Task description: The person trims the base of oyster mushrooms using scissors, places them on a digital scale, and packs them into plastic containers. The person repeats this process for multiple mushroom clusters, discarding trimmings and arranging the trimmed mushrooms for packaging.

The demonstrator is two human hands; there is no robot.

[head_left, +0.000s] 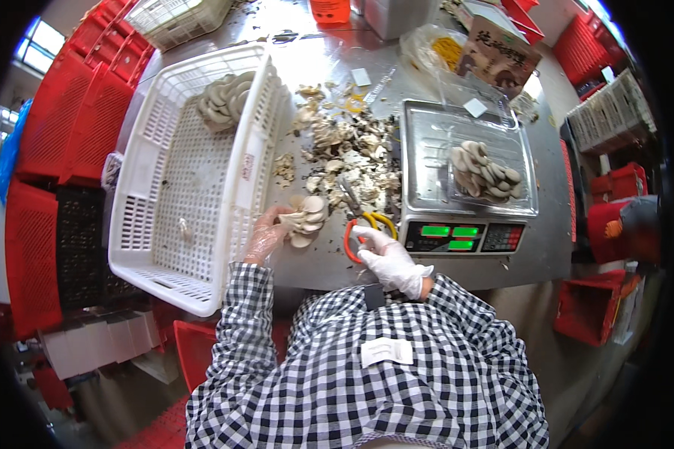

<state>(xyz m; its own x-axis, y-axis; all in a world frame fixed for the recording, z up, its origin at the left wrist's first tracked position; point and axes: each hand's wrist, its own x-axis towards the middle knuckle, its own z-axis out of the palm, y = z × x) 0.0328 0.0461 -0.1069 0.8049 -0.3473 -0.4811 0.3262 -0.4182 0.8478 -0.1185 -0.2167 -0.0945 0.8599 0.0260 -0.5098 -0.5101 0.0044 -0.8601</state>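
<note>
My left hand (265, 236), in a thin clear glove, grips a cluster of pale oyster mushrooms (305, 220) just right of the white basket. My right hand (391, 262), in a white glove, has hold of scissors (371, 218) with red and yellow handles, their blades pointing away from me toward the trimmings. Between the hands and beyond them lies a heap of mushroom scraps (356, 157) on the metal table. To the right stands a digital scale (468, 238) with lit green displays. On its pan rests a clear tray (472, 196) of grey oyster mushrooms (485, 170).
The white perforated basket (241, 191) on the left holds a mushroom clump (226, 101) at its far end. A printed brown box (498, 58) and a plastic bag (427, 46) sit behind the scale. Red crates (79, 123) are stacked at the left.
</note>
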